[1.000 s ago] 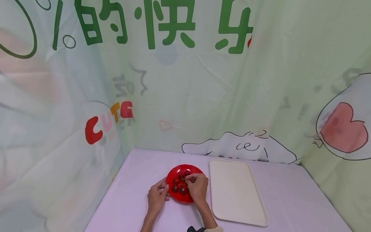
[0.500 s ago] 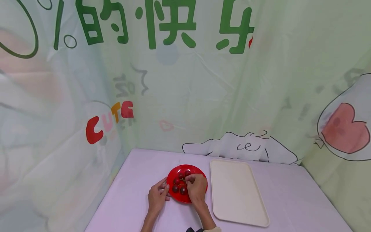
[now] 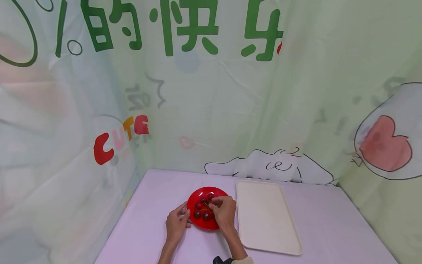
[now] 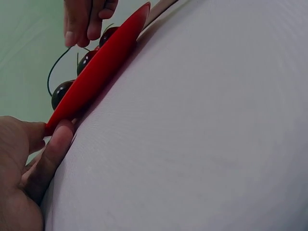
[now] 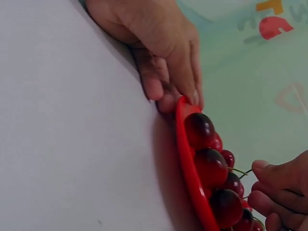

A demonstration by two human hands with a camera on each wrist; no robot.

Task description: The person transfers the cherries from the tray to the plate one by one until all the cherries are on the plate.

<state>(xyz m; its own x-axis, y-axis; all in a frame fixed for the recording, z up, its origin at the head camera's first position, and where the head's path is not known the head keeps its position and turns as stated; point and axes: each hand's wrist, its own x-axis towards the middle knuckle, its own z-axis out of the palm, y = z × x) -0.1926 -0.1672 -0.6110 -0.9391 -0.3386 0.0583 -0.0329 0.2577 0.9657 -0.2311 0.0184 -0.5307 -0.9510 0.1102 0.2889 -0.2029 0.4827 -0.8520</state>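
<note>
A round red plate (image 3: 209, 226) on the table carries several dark red cherries (image 3: 206, 215) with thin green stems. My left hand (image 3: 176, 222) grips the plate's left rim, thumb on top and fingers beneath the edge, as the left wrist view shows. Over the cherries, my right hand (image 3: 225, 212) pinches a cherry stem (image 5: 246, 173) between thumb and fingertip. In the left wrist view that stem (image 4: 50, 72) curves from the fingertips down to a cherry (image 4: 59, 92) lying on the plate. From the head view, the right hand hides part of the plate's right side.
A cream rectangular tray (image 3: 267, 216) lies just right of the plate. Pale lilac cloth covers the table (image 3: 333, 223). A printed curtain (image 3: 211, 117) hangs behind the table and along both sides.
The head view has shifted slightly. Both hands keep nearly the same places at the plate, left on the rim and right over the cherries.
</note>
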